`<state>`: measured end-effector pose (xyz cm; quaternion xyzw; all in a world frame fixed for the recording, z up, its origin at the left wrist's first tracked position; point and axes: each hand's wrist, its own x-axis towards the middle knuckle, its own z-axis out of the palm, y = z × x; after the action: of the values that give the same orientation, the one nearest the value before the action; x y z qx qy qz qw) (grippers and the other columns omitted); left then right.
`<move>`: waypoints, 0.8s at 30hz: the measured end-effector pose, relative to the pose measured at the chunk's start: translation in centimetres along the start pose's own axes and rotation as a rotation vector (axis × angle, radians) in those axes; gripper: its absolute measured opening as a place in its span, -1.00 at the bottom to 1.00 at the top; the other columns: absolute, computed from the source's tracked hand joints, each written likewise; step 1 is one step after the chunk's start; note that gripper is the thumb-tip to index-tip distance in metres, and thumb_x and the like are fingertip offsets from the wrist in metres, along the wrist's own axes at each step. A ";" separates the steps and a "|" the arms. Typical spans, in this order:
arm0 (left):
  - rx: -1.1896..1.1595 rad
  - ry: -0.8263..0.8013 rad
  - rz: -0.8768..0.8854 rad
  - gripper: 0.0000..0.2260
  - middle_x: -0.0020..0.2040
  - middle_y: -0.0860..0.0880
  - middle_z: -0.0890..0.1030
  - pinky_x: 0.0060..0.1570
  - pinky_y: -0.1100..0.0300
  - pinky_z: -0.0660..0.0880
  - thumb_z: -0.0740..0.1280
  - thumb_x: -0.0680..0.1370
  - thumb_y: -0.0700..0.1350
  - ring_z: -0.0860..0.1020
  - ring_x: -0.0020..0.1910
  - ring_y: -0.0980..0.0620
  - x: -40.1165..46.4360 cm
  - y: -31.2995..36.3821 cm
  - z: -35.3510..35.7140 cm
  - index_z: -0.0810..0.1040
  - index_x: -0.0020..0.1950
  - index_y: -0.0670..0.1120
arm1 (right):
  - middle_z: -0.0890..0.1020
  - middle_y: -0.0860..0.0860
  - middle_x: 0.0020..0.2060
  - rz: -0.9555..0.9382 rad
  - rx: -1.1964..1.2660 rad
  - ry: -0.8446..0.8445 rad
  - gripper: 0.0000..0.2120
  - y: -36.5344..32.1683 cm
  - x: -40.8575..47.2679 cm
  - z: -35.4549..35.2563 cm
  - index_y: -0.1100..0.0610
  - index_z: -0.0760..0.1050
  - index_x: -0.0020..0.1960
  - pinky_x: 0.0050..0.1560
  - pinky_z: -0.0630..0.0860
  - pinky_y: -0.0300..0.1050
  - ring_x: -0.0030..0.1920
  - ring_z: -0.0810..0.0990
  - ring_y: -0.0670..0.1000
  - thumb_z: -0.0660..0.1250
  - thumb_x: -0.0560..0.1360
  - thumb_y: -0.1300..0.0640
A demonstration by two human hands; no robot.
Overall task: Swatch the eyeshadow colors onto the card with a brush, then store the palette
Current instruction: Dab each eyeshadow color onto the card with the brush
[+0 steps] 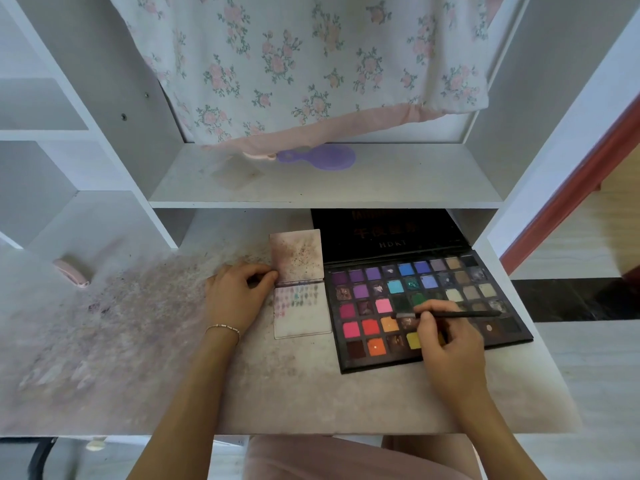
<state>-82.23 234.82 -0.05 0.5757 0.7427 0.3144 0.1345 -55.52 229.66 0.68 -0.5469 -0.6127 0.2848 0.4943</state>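
Note:
An open black eyeshadow palette (429, 308) with several coloured pans lies on the desk at the right, its lid (388, 233) folded back under the shelf. My right hand (446, 344) pinches a thin black brush (450, 315), held level over the palette with its tip by the orange and brown pans. Left of the palette lies a folded white card (301, 303); its lower half carries rows of small colour swatches, its upper half is smudged. My left hand (235, 294) rests beside the card, thumb and fingers pinching the left edge at the fold.
The desk top (138, 341) is stained with powder. A pink object (71, 271) lies at the far left. On the shelf above sit a purple hand mirror (322, 156) and a pale square card (235, 174). Floral cloth (294, 64) hangs behind.

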 end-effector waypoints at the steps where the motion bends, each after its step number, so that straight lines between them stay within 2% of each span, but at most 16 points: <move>1: -0.002 0.003 -0.001 -0.90 -0.08 0.01 0.66 0.11 -0.09 0.41 0.37 0.48 -0.04 0.55 -0.02 -0.08 0.0 0.0 0.0 0.66 -0.08 0.02 | 0.55 -0.08 -0.30 -0.008 -0.011 -0.004 -0.64 0.0 -0.1 0.0 -0.08 0.41 -0.16 -0.28 0.45 -0.46 -0.20 0.55 -0.25 0.22 0.48 0.40; 9: -0.030 0.003 -0.004 -0.91 -0.08 0.01 0.66 0.09 -0.12 0.43 0.38 0.47 -0.04 0.55 -0.02 -0.09 0.0 0.0 0.0 0.67 -0.09 0.02 | 0.57 -0.08 -0.28 -0.016 -0.018 -0.062 -0.64 0.1 -0.1 0.1 -0.09 0.43 -0.17 -0.29 0.47 -0.42 -0.15 0.56 -0.18 0.24 0.46 0.40; 13: -0.023 -0.011 -0.007 -0.90 -0.08 0.01 0.66 0.09 -0.11 0.44 0.37 0.47 -0.03 0.55 -0.01 -0.09 0.1 0.0 0.0 0.66 -0.09 0.02 | 0.56 -0.12 -0.29 -0.035 -0.045 -0.070 -0.65 -0.1 0.0 0.3 -0.09 0.42 -0.20 -0.28 0.41 -0.51 -0.17 0.55 -0.25 0.24 0.46 0.38; 16: -0.021 -0.013 -0.009 -0.90 -0.07 0.00 0.66 0.09 -0.11 0.44 0.37 0.47 -0.03 0.55 -0.01 -0.10 0.0 0.0 0.0 0.66 -0.08 0.02 | 0.55 -0.13 -0.29 -0.032 -0.060 -0.061 -0.60 -0.1 0.0 0.3 -0.10 0.41 -0.20 -0.27 0.41 -0.53 -0.15 0.54 -0.28 0.26 0.43 0.43; 19: -0.016 -0.018 -0.012 -0.90 -0.06 -0.01 0.66 0.09 -0.10 0.44 0.37 0.48 -0.03 0.55 -0.01 -0.10 0.1 0.0 0.0 0.67 -0.08 0.01 | 0.56 -0.12 -0.27 -0.036 -0.030 -0.045 -0.64 -0.1 -0.1 0.1 -0.11 0.40 -0.19 -0.27 0.43 -0.51 -0.11 0.54 -0.27 0.24 0.46 0.38; 21: -0.017 -0.021 -0.012 -0.89 -0.05 -0.01 0.66 0.09 -0.10 0.44 0.37 0.48 -0.03 0.55 -0.01 -0.10 0.1 0.0 0.0 0.67 -0.08 0.00 | 0.56 -0.11 -0.29 -0.048 -0.027 -0.063 -0.67 -0.2 -0.1 0.1 -0.10 0.41 -0.19 -0.29 0.43 -0.49 -0.16 0.56 -0.23 0.23 0.46 0.35; 24: -0.026 -0.025 -0.019 -0.89 -0.05 -0.02 0.65 0.10 -0.10 0.43 0.37 0.48 -0.04 0.55 0.00 -0.10 0.0 0.0 0.0 0.66 -0.08 0.00 | 0.56 -0.12 -0.32 -0.025 -0.038 -0.079 -0.64 -0.2 -0.1 0.2 -0.07 0.43 -0.21 -0.30 0.42 -0.48 -0.21 0.56 -0.21 0.26 0.44 0.41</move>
<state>-82.24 234.86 0.01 0.5706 0.7424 0.3153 0.1543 -55.76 229.58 0.75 -0.5368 -0.6439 0.2885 0.4625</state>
